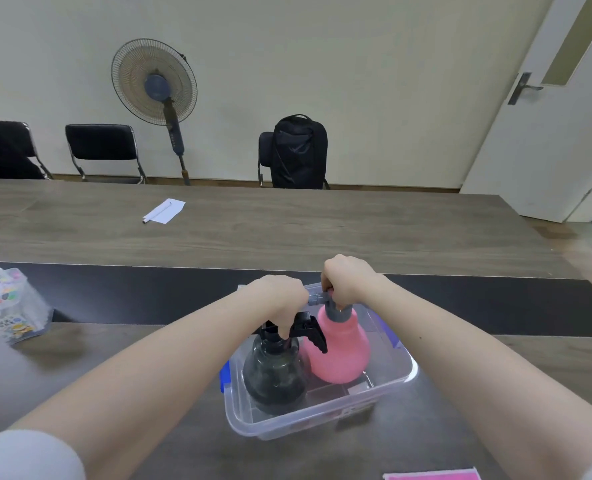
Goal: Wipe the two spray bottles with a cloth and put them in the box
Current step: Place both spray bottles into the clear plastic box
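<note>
Beneath our hands sits the clear plastic box [322, 415], and we judge both bottles are going in upright so they fit side by side. Under our left hand [280, 299], clamped on its trigger head, stands the dark spray bottle [274, 375]. Our right hand [348, 280] grips the pink spray bottle [339, 351] by its grey top. The pink cloth [433, 475] lies nearer us, below the right forearm.

Clear glossy plastic box [325, 419]; matt wood-grain table [287, 230].
</note>
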Demonstrator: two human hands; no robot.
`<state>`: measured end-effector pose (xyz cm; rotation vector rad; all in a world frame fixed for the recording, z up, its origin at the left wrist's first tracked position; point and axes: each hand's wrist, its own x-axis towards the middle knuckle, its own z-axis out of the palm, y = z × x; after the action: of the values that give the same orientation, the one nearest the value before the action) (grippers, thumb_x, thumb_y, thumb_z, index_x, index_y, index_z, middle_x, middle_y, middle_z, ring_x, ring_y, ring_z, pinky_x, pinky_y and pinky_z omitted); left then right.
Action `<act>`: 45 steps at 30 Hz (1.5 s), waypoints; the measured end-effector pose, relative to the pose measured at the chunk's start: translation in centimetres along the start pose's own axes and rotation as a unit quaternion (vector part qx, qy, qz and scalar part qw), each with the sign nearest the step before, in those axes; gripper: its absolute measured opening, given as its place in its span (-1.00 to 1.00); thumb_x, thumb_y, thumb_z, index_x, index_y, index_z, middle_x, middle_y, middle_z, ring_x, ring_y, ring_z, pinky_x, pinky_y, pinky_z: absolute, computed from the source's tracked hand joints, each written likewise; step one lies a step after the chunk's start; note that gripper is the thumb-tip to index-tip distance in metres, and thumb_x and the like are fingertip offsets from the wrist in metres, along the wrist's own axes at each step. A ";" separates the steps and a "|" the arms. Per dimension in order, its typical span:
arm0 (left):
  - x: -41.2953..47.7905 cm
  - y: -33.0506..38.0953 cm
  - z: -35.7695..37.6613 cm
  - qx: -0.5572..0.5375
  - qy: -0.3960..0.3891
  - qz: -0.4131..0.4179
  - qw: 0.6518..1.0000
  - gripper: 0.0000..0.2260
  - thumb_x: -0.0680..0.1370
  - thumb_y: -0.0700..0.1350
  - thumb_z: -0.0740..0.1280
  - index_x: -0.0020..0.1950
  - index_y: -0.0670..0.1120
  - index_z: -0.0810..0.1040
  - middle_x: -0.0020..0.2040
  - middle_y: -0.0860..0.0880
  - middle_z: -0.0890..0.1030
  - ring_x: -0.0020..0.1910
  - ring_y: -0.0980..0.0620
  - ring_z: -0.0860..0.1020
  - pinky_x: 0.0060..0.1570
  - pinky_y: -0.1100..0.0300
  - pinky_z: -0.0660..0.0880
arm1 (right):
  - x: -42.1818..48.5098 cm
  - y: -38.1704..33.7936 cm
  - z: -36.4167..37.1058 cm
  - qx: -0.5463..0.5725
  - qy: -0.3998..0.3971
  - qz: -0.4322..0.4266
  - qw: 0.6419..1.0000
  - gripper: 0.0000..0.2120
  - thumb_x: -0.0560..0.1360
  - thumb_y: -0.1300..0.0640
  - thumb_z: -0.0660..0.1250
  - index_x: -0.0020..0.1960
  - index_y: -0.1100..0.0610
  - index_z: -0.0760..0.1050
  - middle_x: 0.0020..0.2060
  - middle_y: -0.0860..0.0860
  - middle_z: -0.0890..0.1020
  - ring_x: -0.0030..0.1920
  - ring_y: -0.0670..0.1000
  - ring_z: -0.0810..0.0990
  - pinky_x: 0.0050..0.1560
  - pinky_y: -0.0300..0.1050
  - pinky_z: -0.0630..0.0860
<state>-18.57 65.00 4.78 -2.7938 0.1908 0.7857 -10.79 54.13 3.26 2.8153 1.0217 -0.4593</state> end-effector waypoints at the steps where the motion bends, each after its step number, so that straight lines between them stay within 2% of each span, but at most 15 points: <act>1: 0.0 0.1 0.0 -0.002 -0.003 0.000 1.000 -0.72 0.40 -0.03 0.47 -0.14 -0.13 0.41 -0.33 -0.02 0.31 -0.20 -0.11 0.45 -0.25 0.09 0.42 | 0.1 0.0 -0.1 -0.004 0.000 -0.002 1.000 -0.66 0.26 0.31 0.42 0.02 0.11 0.65 -0.03 0.09 0.68 -0.21 0.13 0.53 -0.26 -0.13 0.43; 8: 0.2 0.7 -0.1 -0.019 -0.015 -0.013 1.000 -0.60 0.39 -0.02 0.48 0.13 -0.21 0.55 -0.19 -0.05 0.40 -0.16 -0.12 0.49 -0.23 0.09 0.43 | 0.8 0.4 0.0 0.005 0.002 -0.012 1.000 -0.65 0.25 0.31 0.44 0.02 0.10 0.64 -0.13 0.08 0.65 -0.21 0.14 0.50 -0.25 -0.15 0.41; 12: 0.1 1.8 0.2 -0.003 -0.011 -0.024 1.000 -0.59 0.42 -0.06 0.46 0.20 -0.19 0.52 -0.06 -0.07 0.41 0.11 -0.14 0.58 -0.19 0.11 0.42 | 0.8 0.3 0.1 0.001 -0.008 -0.024 1.000 -0.61 0.23 0.29 0.47 0.05 0.09 0.63 -0.01 0.07 0.68 -0.15 0.14 0.55 -0.23 -0.14 0.43; 18: -1.0 2.0 0.3 -0.019 -0.009 -0.049 0.999 -0.57 0.41 -0.05 0.46 0.21 -0.19 0.50 0.00 -0.12 0.46 0.00 -0.14 0.56 -0.19 0.09 0.43 | 0.4 1.2 1.0 0.045 0.000 -0.037 0.998 -0.36 0.30 0.25 0.45 0.34 0.08 0.35 0.20 0.11 0.53 0.17 0.17 0.52 0.01 -0.02 0.50; 21: -1.3 2.3 0.7 -0.019 -0.012 -0.056 0.998 -0.56 0.38 0.00 0.48 0.18 -0.16 0.53 -0.08 -0.06 0.46 -0.06 -0.11 0.55 -0.27 0.13 0.42 | -0.2 2.0 1.6 0.135 0.024 -0.021 0.990 -0.25 0.28 0.25 0.46 0.40 0.07 0.25 0.21 0.11 0.50 0.17 0.17 0.50 0.07 0.01 0.52; 23: -1.3 2.5 1.0 -0.011 -0.010 -0.053 0.998 -0.56 0.36 0.00 0.49 0.18 -0.13 0.54 -0.09 -0.04 0.47 -0.07 -0.09 0.55 -0.33 0.14 0.39 | -0.4 2.4 2.2 0.198 0.039 -0.008 0.979 -0.32 0.26 0.25 0.47 0.32 0.06 0.33 0.13 0.11 0.54 0.04 0.16 0.54 0.02 0.01 0.55; 25: -1.4 2.6 1.1 -0.002 -0.003 -0.046 0.999 -0.60 0.38 -0.06 0.47 0.17 -0.14 0.54 -0.14 -0.04 0.45 -0.02 -0.12 0.59 -0.33 0.13 0.41 | -0.6 2.5 2.6 0.231 0.058 -0.013 0.971 -0.53 0.23 0.28 0.47 0.07 0.06 0.41 -0.05 0.09 0.58 -0.12 0.13 0.51 -0.12 -0.05 0.53; 27: -1.4 2.5 1.0 -0.003 0.002 -0.038 0.999 -0.65 0.38 -0.10 0.46 0.12 -0.17 0.56 -0.28 -0.03 0.39 -0.13 -0.12 0.54 -0.44 0.19 0.35 | -0.8 2.4 2.5 0.236 0.068 -0.023 0.969 -0.59 0.22 0.30 0.48 -0.09 0.04 0.34 -0.21 0.01 0.54 -0.21 0.10 0.46 -0.31 -0.16 0.44; 29: -1.4 2.3 0.9 0.003 0.004 -0.033 0.999 -0.69 0.37 -0.12 0.46 0.07 -0.19 0.59 -0.36 -0.01 0.33 -0.20 -0.10 0.47 -0.47 0.21 0.33 | -0.8 2.2 2.2 0.236 0.068 -0.037 0.969 -0.58 0.22 0.31 0.48 -0.11 0.04 0.31 -0.26 -0.01 0.52 -0.23 0.09 0.45 -0.40 -0.22 0.34; 33: -1.3 2.0 1.3 0.031 -0.010 -0.028 0.999 -0.71 0.38 -0.12 0.46 0.05 -0.19 0.59 -0.37 0.00 0.35 -0.13 -0.14 0.55 -0.27 0.10 0.44 | -0.6 2.0 1.8 0.247 0.077 -0.042 0.965 -0.60 0.22 0.31 0.46 -0.12 0.06 0.32 -0.23 0.02 0.54 -0.23 0.09 0.46 -0.39 -0.24 0.34; 37: -1.2 1.9 1.6 0.031 -0.024 -0.044 0.998 -0.68 0.38 -0.12 0.47 0.10 -0.17 0.59 -0.22 -0.05 0.46 -0.04 -0.15 0.58 -0.26 0.11 0.43 | -0.3 1.8 2.7 0.262 0.070 -0.039 0.962 -0.62 0.23 0.31 0.45 -0.11 0.07 0.33 -0.34 -0.09 0.49 -0.23 0.06 0.45 -0.40 -0.23 0.34; 39: -1.2 2.1 1.7 0.024 -0.026 -0.057 0.998 -0.68 0.40 -0.13 0.46 0.12 -0.17 0.58 -0.14 -0.08 0.49 -0.10 -0.12 0.53 -0.31 0.12 0.41 | 0.1 1.9 2.9 0.267 0.064 -0.038 0.961 -0.61 0.23 0.29 0.46 -0.11 0.05 0.32 -0.31 -0.07 0.53 -0.20 0.07 0.50 -0.36 -0.19 0.41; 41: -1.1 2.3 1.8 0.035 -0.027 -0.061 0.997 -0.66 0.41 -0.10 0.45 0.15 -0.15 0.56 0.02 -0.12 0.57 0.00 -0.13 0.57 -0.23 0.11 0.39 | 0.4 2.2 3.1 0.297 0.056 -0.034 0.953 -0.57 0.19 0.27 0.48 -0.07 0.04 0.35 -0.16 0.02 0.63 -0.07 0.10 0.61 -0.16 -0.06 0.59; 43: -1.1 2.7 1.8 0.069 -0.025 -0.065 0.995 -0.60 0.40 0.04 0.45 0.17 -0.09 0.54 0.06 -0.05 0.57 0.07 -0.08 0.58 -0.16 0.12 0.37 | 0.4 2.6 3.3 0.311 0.045 -0.033 0.949 -0.43 0.18 0.22 0.52 0.11 0.05 0.36 0.05 0.10 0.61 0.09 0.14 0.60 0.05 0.09 0.58; 45: -1.1 3.4 1.7 0.092 0.013 -0.051 0.994 -0.49 0.37 0.19 0.42 0.21 -0.05 0.50 0.04 0.00 0.56 0.06 -0.06 0.55 -0.08 0.10 0.37 | -0.2 3.3 3.3 0.344 0.020 -0.025 0.938 -0.18 0.20 0.18 0.56 0.36 0.03 0.25 0.23 0.07 0.50 0.17 0.12 0.52 0.18 0.07 0.51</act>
<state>-21.01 62.27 3.32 -2.6188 0.1185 0.6709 -9.62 50.82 0.17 3.4092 1.1113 -0.9264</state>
